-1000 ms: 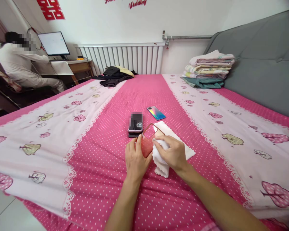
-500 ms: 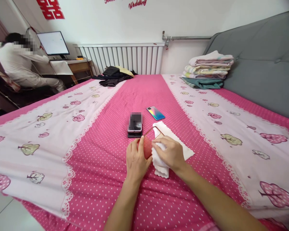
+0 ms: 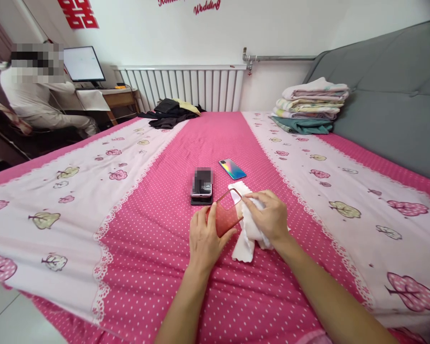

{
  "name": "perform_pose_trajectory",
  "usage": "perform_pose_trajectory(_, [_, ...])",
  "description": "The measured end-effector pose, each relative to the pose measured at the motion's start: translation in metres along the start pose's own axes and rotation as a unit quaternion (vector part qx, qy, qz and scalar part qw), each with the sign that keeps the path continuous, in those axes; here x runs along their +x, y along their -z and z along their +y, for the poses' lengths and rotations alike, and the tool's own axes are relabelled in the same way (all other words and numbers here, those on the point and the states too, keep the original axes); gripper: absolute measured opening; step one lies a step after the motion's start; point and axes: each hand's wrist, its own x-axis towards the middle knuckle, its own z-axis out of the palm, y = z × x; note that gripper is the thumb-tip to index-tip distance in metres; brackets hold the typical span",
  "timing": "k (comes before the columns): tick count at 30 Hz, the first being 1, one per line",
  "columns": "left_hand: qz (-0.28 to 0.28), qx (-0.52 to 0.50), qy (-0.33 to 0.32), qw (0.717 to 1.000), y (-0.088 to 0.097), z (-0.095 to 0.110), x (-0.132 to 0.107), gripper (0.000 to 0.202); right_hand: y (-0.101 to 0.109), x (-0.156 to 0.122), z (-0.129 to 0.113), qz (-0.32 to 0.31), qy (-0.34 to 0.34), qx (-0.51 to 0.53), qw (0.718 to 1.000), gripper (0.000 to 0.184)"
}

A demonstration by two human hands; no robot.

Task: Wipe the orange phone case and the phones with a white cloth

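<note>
Translucent red phone case with a large rectangular opening at its far end (image 3: 228, 220) is tilted in front of the person, near the middle of the pink, white-dotted bedspread (image 3: 154, 258). The left hand (image 3: 205, 236) grips its left edge, fingers on the far left side and thumb stretched toward the near side. The right hand (image 3: 269, 216) grasps a bunched white cloth with a scalloped edge (image 3: 244, 246), its fingertips at the case's far right edge. The cloth spreads beneath the right hand, one end lying nearer and another reaching out beyond the case on the far side.

Just left of the case's far end, a dark-screened phone with a pale frame (image 3: 202, 187) lies on a flat black object (image 3: 200, 202). Farther off, slightly right, a shiny phone with a blue and rainbow back (image 3: 232, 169) rests apart on the bedspread.

At the far left of the bed is a heap of dark clothes (image 3: 167, 112); at the far right, a stack of folded pastel and teal fabrics (image 3: 310, 106).
</note>
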Motion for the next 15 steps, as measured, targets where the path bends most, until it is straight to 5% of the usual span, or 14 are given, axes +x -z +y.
perform_pose_trajectory(15, [-0.008,0.001,0.01,1.0,0.0,-0.005,-0.002,0.067,-0.016,-0.034,-0.033,-0.202,0.168,0.077,0.962,0.012])
